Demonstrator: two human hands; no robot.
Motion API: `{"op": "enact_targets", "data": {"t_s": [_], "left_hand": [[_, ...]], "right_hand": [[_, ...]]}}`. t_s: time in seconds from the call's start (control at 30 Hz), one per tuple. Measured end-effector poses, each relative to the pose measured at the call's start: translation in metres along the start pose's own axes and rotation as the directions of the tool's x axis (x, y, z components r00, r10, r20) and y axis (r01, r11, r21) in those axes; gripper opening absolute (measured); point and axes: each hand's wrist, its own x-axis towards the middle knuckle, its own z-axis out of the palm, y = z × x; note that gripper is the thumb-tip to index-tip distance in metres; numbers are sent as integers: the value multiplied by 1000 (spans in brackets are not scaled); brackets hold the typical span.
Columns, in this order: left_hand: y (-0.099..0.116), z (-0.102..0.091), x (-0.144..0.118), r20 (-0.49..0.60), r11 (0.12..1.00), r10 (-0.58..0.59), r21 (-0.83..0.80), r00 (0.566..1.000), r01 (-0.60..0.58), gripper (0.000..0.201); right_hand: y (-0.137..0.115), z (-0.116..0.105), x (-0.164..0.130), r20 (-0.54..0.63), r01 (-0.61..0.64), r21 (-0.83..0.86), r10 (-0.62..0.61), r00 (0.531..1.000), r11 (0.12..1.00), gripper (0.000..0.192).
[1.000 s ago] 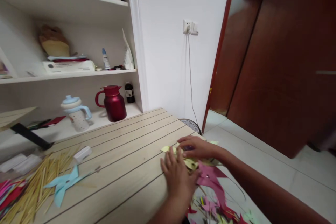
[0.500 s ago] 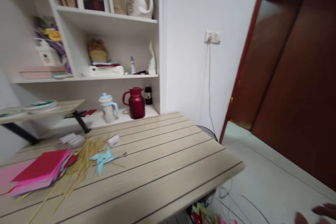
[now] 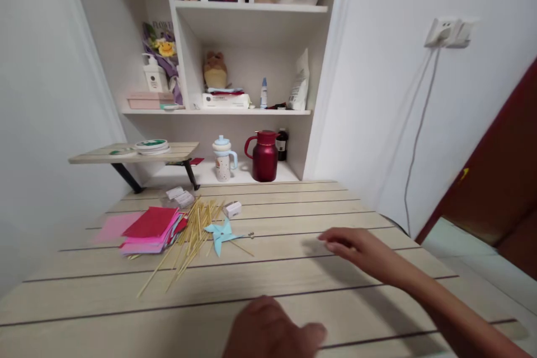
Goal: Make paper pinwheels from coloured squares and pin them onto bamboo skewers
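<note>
My right hand (image 3: 358, 250) hovers just over the wooden table (image 3: 293, 285), fingers stretched out to the left, holding nothing. My left hand (image 3: 272, 331) is low at the frame's bottom edge, blurred and close to the camera, with nothing visible in it. To the left of both hands lies a light blue paper pinwheel (image 3: 220, 233) beside a scatter of thin bamboo sticks (image 3: 188, 240). A stack of red and pink paper sheets (image 3: 146, 229) lies further left.
Behind the table stands a white shelf unit with a red jug (image 3: 265, 155), a white and blue cup (image 3: 224, 158) and a dark bottle (image 3: 282, 145). A small wooden side shelf (image 3: 134, 152) carries plates. A small white box (image 3: 232, 210) lies by the sticks. A cable hangs from a wall socket (image 3: 447, 33).
The view has swung left from the table's right edge to its middle. Both hands left the yellow and pink pinwheels at the edge and now come in over the tabletop with nothing in them.
</note>
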Motion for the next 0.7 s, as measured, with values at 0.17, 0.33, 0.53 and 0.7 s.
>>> {"op": "enact_targets", "data": {"t_s": [0.17,0.33,0.53,0.7], "left_hand": [[-74,-36,-27,216,929,184,280,959,-241,17],[-115,-17,-54,394,878,204,332,896,-346,11],[-136,-46,-41,237,918,107,350,966,-187,27],[-147,-50,-40,158,889,80,434,984,-142,28]], "right_hand": [[-38,74,114,-5,104,202,-105,994,974,34],[-45,121,200,-52,189,205,-182,982,960,64],[-55,149,229,-39,279,193,-277,960,941,46],[-39,150,204,-140,185,94,-171,975,978,28]]}}
